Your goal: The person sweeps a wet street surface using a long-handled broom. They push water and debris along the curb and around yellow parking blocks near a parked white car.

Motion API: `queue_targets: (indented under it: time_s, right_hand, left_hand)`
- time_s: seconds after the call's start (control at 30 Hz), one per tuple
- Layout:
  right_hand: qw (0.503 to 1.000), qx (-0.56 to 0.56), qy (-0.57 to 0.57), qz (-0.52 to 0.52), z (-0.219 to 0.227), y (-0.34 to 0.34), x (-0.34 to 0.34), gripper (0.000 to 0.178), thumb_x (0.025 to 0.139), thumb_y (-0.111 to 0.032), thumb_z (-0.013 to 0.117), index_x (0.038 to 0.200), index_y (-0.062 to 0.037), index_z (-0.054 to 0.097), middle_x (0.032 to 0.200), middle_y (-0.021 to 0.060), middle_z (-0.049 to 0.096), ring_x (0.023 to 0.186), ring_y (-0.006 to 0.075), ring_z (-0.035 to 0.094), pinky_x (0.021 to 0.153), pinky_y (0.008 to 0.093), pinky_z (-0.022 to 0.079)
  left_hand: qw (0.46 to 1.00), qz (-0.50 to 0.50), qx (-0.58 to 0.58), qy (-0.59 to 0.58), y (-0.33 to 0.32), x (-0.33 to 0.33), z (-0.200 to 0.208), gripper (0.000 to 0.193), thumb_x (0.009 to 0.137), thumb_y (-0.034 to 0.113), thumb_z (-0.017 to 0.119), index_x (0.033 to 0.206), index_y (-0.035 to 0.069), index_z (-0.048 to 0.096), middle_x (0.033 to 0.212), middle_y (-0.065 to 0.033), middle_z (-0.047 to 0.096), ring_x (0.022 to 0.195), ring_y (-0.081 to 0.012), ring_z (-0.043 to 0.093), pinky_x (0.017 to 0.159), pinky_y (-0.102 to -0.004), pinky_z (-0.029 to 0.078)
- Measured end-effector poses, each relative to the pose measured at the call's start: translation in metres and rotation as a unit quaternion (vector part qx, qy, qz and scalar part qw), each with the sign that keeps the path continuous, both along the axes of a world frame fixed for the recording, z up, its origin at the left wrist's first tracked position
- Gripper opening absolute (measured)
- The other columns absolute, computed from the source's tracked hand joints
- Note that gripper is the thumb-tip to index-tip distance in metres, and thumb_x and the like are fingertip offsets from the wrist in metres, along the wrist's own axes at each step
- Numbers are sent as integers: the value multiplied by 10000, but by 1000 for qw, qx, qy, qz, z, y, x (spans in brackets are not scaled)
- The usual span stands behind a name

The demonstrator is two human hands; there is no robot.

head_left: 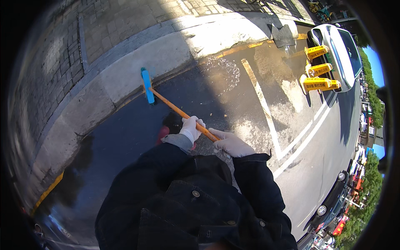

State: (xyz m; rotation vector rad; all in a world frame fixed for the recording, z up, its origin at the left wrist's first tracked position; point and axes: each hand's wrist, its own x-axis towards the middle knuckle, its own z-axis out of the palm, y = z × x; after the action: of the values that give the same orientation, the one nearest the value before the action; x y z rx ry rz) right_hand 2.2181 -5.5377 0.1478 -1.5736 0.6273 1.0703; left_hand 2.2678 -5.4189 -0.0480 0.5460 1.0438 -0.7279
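Both my hands wear white gloves and grip the orange handle of a long push broom [173,107]. My left hand [191,127] is wrapped round the shaft farther toward the head. Closer to my body, my right hand [233,143] closes round the handle's near end. The blue broom head [147,85] lies against the face of the pale stone kerb [166,52], reaching down to the wet road at its foot. Dark wet asphalt [183,89] with a patch of foam spreads beside the kerb.
Several yellow barrier posts [318,70] stand at the upper right, in front of a white car [343,54]. A dark flat piece [283,35] lies at the kerb's far end. A black car [329,200] is on the road at right. Brick paving [112,25] runs behind the kerb.
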Motion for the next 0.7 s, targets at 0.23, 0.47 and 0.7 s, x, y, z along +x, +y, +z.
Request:
queue_targets:
  time_s: [0.23,0.47,0.7]
  right_hand:
    - [988,66,56,128,-109,-25,28,592,838,-64,485,1417,-114,371,755,50,583,499,73,474,458,203,371]
    - [992,61,88,-61,-141,-219,71,608,766,-62,548,1365,-93,453,633,0,547,416,57,413,414,196,337]
    - [964,-136,8,-229,-75,-424,97,518,793,-85,552,1309,-68,516,740,52,624,519,88,489,471,216,371]
  left_hand:
    - [987,90,25,128,15,-23,-142,337,793,-47,429,1059,132,326,744,-82,430,523,-181,467,502,-333,476]
    - [983,53,48,168,-194,35,-165,625,804,-46,436,1306,255,216,924,-100,456,558,-179,494,507,-330,479]
    - [974,-98,-195,65,-471,113,-96,20,925,132,457,923,134,437,685,-67,460,571,-240,502,553,-378,469]
